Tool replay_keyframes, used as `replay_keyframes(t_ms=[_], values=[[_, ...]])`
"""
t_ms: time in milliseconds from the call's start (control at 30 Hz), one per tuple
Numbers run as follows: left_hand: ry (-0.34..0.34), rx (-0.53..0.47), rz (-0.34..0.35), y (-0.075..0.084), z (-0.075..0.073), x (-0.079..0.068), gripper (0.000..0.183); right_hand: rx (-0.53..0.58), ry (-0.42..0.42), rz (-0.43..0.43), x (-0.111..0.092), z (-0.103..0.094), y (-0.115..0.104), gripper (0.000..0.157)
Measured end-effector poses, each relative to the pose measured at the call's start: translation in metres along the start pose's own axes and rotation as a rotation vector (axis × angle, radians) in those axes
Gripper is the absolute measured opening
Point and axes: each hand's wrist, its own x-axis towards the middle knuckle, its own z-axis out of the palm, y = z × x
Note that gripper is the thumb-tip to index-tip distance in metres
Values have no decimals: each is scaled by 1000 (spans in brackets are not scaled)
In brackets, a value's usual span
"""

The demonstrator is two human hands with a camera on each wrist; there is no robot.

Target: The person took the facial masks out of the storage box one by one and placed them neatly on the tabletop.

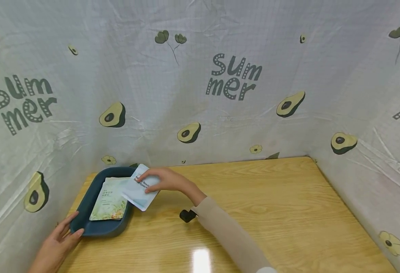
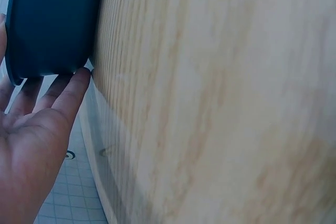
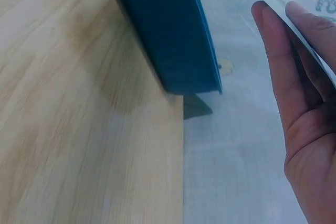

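A flat white and pale-blue packet [image 1: 135,193] with printed lettering is pinched between the thumb and fingers of my right hand [image 1: 167,180]. It is tilted above the right rim of a dark blue plastic tray [image 1: 99,232]. Inside the tray lie pale green packets [image 1: 109,201] with a floral print, stacked so that their number is hidden. My left hand [image 1: 58,242] holds the tray's near-left corner, thumb at the rim and fingers against the outer wall. In the right wrist view, the held packet [image 3: 302,38] is seen edge-on, apart from the tray's side.
The tray stands at the left end of a wooden table [image 1: 271,212]. White sheeting [image 1: 234,125] printed with avocados rises behind and on both sides. A small black object [image 1: 187,216] shows beside the right sleeve.
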Motion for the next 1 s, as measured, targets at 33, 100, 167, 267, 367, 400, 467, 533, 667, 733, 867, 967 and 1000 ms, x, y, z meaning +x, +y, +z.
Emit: replay_keyframes(t_ms=[33, 100, 167, 267, 367, 400, 467, 533, 667, 733, 867, 967, 1000], values=[[0, 1, -4, 0, 0, 0, 88, 9, 8, 11, -3, -1, 2, 40], [2, -1, -1, 0, 1, -1, 87, 19, 14, 25, -10, -2, 3, 39], [5, -11, 8, -1, 1, -1, 86, 19, 16, 34, -16, -5, 4, 39], [9, -14, 10, -1, 2, -1, 85, 14, 11, 46, -24, -9, 6, 40], [11, 2, -8, 0, 3, 0, 87, 26, 4, 64, -32, -14, 10, 38], [10, 14, -21, 1, 2, 1, 89, 28, 3, 74, -35, -15, 10, 37], [6, 30, -46, 3, 1, 2, 93, 32, 9, 97, -40, -19, 13, 34], [4, 53, -63, 5, 0, 4, 95, 19, 33, 121, -45, -23, 16, 31], [9, 81, -52, 6, 0, 5, 95, -14, 105, 158, -54, -30, 23, 33], [16, 84, -35, 5, 1, 5, 94, -13, 149, 171, -58, -34, 25, 36], [35, 64, -6, 1, 2, 3, 91, -9, 257, 216, -65, -41, 28, 41], [41, 18, 12, -1, 4, 3, 89, -10, 332, 262, -70, -45, 31, 44], [41, 9, 13, -2, 4, 3, 89, -9, 349, 272, -72, -47, 32, 44]])
